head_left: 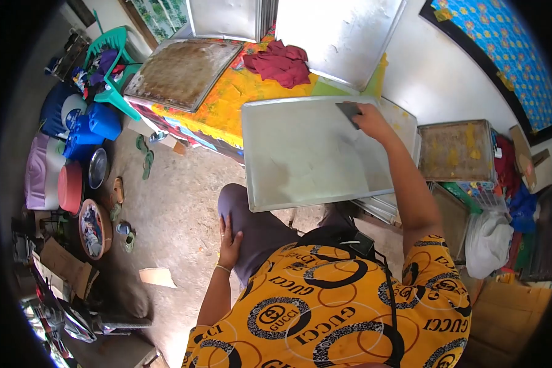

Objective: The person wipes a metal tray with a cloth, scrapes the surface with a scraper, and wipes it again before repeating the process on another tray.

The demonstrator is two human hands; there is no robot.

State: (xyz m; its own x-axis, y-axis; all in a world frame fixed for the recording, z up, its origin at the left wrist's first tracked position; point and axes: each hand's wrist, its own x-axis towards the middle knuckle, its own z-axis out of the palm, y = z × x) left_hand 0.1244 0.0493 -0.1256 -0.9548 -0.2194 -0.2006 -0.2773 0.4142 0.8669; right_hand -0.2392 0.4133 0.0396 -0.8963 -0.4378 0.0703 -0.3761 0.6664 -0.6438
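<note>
My right hand (372, 121) grips a thin dark grey flat pad (349, 115) and presses it against the far right part of a large metal baking tray (306, 153). The tray's surface is dull silver with a darker smudge toward its right side. It lies tilted before me, its far edge at the table and its near left corner close to my knee. My left hand (228, 240) rests open on my left thigh, fingers stretched out, holding nothing.
A rust-brown tray (184, 72) and a crumpled maroon cloth (280, 64) lie on the yellow-covered table (224, 101). Shiny trays (340, 37) lean at the back. More stained trays (455, 150) stand right. Basins (72, 187), slippers and a green chair (113, 76) are left.
</note>
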